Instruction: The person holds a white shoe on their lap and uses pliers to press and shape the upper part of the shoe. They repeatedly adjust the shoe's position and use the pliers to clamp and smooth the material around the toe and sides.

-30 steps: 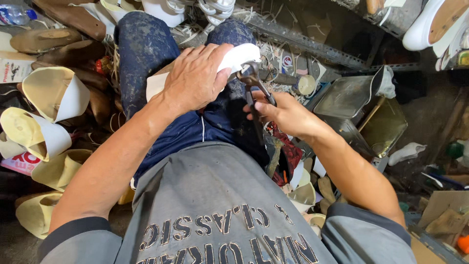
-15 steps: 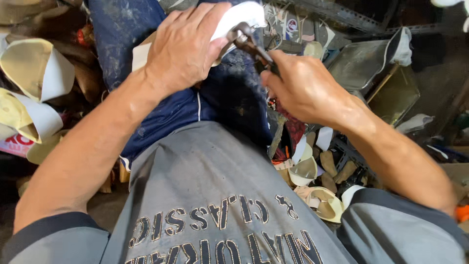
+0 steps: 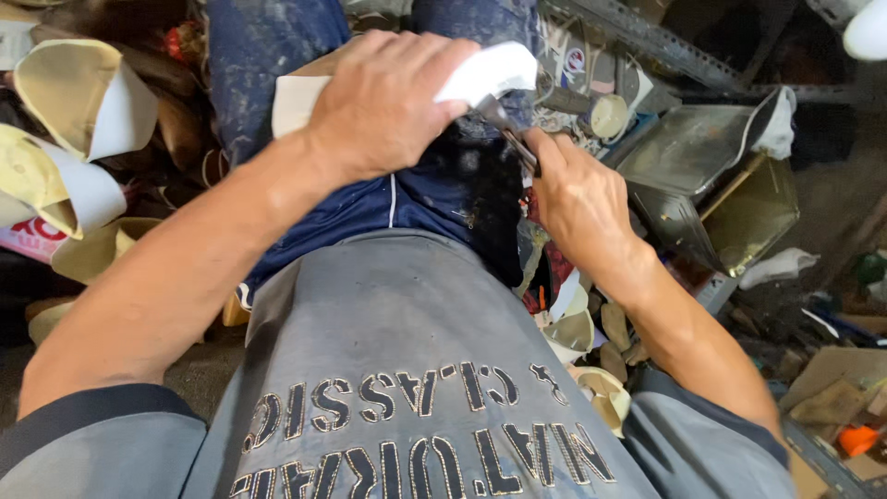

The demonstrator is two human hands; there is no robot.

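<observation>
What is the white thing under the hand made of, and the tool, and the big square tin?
White piece: looks like leather or a stiff lining, matte and smooth, bending under the left hand; could be synthetic. Tool in the right hand: metal, dull grey with a slight shine. Tin: thin sheet metal, dull outside, brassy shiny inside, with dented walls.

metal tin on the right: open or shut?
Open. The tin lies tipped on its side, its lid swung out and the hollow inside showing. Contents: cannot tell.
</observation>
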